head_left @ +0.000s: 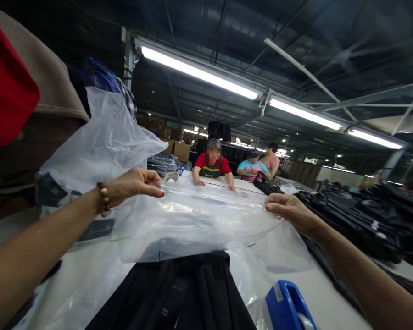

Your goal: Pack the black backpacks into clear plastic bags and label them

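Note:
A clear plastic bag (199, 220) is stretched taut between my two hands above the table. My left hand (137, 185) pinches its upper left corner, a beaded bracelet on that wrist. At the opposite corner, my right hand (287, 208) grips the plastic between thumb and fingers. Just below the bag's lower edge lies a black backpack (182, 293), its near end cut off by the frame. A blue tape dispenser (289, 305) stands to the right of the backpack.
Black bags (358, 220) are piled along the right. At the left, more clear plastic (103, 142) is heaped over packed goods. Across the white table (325, 293), a co-worker in a red shirt (213, 162) leans forward; two other people are farther back. Cardboard boxes (181, 151) stand behind.

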Demonstrator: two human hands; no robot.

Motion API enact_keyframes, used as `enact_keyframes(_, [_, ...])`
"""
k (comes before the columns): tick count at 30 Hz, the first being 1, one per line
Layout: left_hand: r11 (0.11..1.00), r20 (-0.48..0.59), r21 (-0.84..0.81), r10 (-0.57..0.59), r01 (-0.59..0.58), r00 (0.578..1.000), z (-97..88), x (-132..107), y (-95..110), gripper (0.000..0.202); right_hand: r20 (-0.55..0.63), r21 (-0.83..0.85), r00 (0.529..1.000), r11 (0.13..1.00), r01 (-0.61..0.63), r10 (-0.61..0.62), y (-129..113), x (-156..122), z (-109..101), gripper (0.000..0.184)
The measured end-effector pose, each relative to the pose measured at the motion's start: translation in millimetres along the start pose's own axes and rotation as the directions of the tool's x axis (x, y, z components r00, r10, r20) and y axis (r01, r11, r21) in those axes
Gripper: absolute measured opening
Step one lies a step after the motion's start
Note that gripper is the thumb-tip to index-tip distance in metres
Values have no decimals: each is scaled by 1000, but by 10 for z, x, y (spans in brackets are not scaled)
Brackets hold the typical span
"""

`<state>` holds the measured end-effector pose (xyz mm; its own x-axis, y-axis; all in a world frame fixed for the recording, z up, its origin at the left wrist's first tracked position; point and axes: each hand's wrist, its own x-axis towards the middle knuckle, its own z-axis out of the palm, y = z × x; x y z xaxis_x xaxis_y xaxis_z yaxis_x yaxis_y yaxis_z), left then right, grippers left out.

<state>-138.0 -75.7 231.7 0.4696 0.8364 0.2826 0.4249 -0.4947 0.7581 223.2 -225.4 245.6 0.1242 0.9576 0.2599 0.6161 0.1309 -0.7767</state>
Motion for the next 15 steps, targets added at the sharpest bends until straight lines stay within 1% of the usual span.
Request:
enact_keyframes(1, [986,25,164,8,-12,1000,-5,-18,-2,38,52,-54,999,999,10,-7,-6,-26,-34,48])
enact_keyframes(2, [933,38,359,11,-24,999,-4,-41,-4,36,113,-144,994,989,17,-1,-15,-51,-60,50])
enact_keyframes(3, [839,40,544,11,-31,999,4,-68,-5,29,165,-274,986,962,22,24,-25,-73,-78,51])
enact_keyframes(4, [727,32,686,16,-33,999,15,-96,-4,20,191,-431,980,902,24,65,-39,-92,-87,47])
enact_keyframes(5, [628,7,778,30,-24,1000,29,-122,-1,14,181,-592,978,805,23,105,-56,-109,-86,39])
enact_keyframes(6, [562,-35,827,47,3,998,42,-142,2,17,136,-735,983,678,16,124,-76,-124,-78,30])
enact_keyframes(7, [536,-95,843,66,45,993,51,-156,8,23,68,-846,991,533,-3,113,-100,-136,-65,26])
enact_keyframes(8, [554,-162,828,83,90,983,56,-162,15,27,-2,-920,997,392,-32,76,-126,-148,-51,28])
enact_keyframes(9, [624,-237,768,70,142,969,56,-160,25,28,-67,-959,997,275,-71,25,-154,-157,-37,32])
enact_keyframes(10, [717,-299,669,20,194,954,53,-153,40,27,-125,-975,992,191,-118,-26,-182,-165,-26,35])
enact_keyframes(11, [807,-331,539,-58,239,942,50,-144,61,28,-181,-975,981,140,-172,-61,-208,-169,-19,37])
enact_keyframes(12, [872,-317,408,-143,271,937,50,-136,90,31,-240,-965,968,127,-229,-79,-229,-170,-17,39])
enact_keyframes(13, [920,-275,267,-213,287,938,56,-131,128,35,-304,-944,949,161,-288,-84,-244,-165,-19,39])
enact_keyframes(14, [950,-218,116,-261,290,940,68,-130,174,39,-372,-902,925,266,-341,-75,-250,-154,-25,39])
enact_keyframes(15, [961,-176,-32,-278,276,944,88,-135,228,43,-431,-830,901,411,-376,-46,-248,-138,-35,38])
